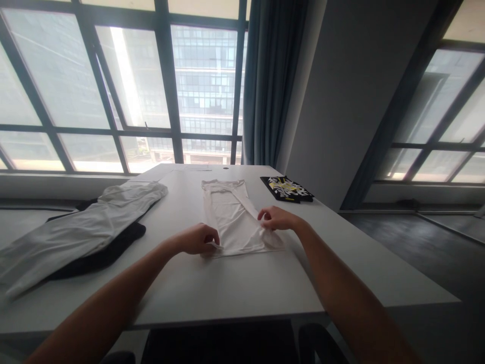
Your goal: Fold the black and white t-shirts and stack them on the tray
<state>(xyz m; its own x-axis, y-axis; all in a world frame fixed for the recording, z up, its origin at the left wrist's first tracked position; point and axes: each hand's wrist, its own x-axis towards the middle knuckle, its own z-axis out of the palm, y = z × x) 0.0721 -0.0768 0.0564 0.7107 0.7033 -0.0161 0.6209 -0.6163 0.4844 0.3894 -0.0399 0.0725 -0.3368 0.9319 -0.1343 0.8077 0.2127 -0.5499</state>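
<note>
L hand (200,239) & R hand (276,219) each pinch near corners of folded white shirt (232,215); best keep both corners level, fabric taut on table (212,288).

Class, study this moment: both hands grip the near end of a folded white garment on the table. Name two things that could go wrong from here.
1. The left hand and right hand pinch only the near corners of the white garment, so its loose far end may unfold if lifted.
2. Swinging it leftward might disturb the pile of clothes.
</note>
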